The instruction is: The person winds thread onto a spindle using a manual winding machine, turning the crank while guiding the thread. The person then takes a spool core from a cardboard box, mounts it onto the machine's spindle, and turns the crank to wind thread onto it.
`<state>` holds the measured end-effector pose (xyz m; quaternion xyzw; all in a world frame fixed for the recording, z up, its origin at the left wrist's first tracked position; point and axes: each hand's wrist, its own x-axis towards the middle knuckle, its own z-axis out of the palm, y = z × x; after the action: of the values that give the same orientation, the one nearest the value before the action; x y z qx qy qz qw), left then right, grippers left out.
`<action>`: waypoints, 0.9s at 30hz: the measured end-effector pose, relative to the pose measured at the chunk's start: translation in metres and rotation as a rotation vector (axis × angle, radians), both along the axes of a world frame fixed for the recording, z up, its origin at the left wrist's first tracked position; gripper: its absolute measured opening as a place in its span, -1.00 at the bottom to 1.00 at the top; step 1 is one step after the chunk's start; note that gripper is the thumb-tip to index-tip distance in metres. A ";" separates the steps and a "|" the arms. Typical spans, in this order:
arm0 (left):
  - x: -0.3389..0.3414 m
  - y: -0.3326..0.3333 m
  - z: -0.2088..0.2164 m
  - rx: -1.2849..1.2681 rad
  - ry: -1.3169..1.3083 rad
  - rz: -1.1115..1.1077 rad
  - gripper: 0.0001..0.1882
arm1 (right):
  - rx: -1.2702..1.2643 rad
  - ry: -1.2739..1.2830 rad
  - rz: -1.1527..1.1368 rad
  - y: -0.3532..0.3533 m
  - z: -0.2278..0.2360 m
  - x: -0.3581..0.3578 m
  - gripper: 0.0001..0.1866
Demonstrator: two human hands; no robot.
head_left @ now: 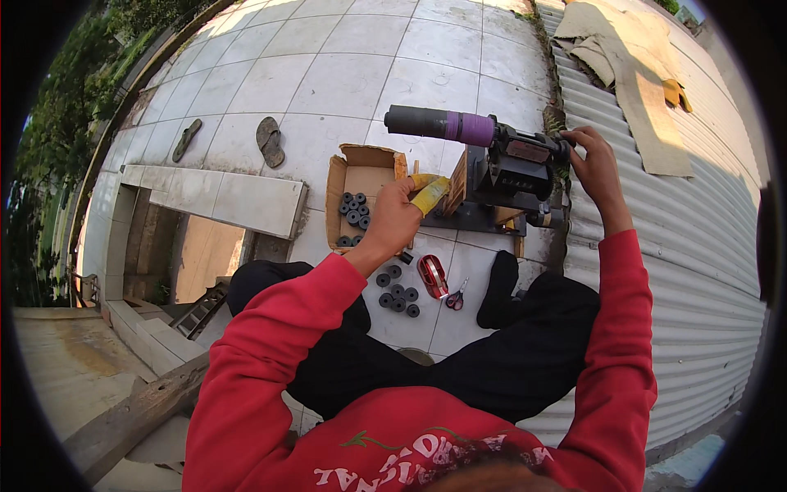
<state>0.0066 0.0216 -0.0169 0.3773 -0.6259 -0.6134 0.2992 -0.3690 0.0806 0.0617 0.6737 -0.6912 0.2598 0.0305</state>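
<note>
In front of me stands a dark bench machine (516,168), its motor carrying a long roller with a black end (416,120) and a purple band (469,129). My right hand (597,164) is at the motor's right end, fingers curled round a round black knob (561,150). Yellow coverings (430,195) wrap the fingertips of my left hand (396,217), which is closed beside the machine's wooden block (457,182), below the roller. Whatever lies between those fingertips is hidden. An open cardboard box (366,156) left of this hand holds several small dark-grey rings (354,215).
More grey rings (398,304) lie on the tiles between my legs, near a red tape dispenser (433,275) and scissors (456,297). Two sandals (270,142) rest farther off. Left is a stairwell opening with a tiled ledge (238,201); right, a corrugated roof (680,271) with cloth (643,107).
</note>
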 end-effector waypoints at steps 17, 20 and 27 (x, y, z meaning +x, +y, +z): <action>0.003 -0.003 -0.008 -0.017 0.006 0.009 -0.70 | 0.768 -0.134 0.127 0.030 0.020 0.009 -0.66; 0.003 -0.001 -0.002 0.012 -0.031 0.005 -0.70 | 0.389 -0.359 0.063 0.039 0.028 0.009 -0.80; 0.000 -0.001 -0.004 -0.004 0.019 -0.006 -0.70 | -0.078 -0.111 0.034 0.012 0.011 -0.001 -0.78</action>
<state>0.0061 0.0207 -0.0206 0.3689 -0.6255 -0.6166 0.3040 -0.3699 0.0927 0.0730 0.6683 -0.6695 0.3240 0.0142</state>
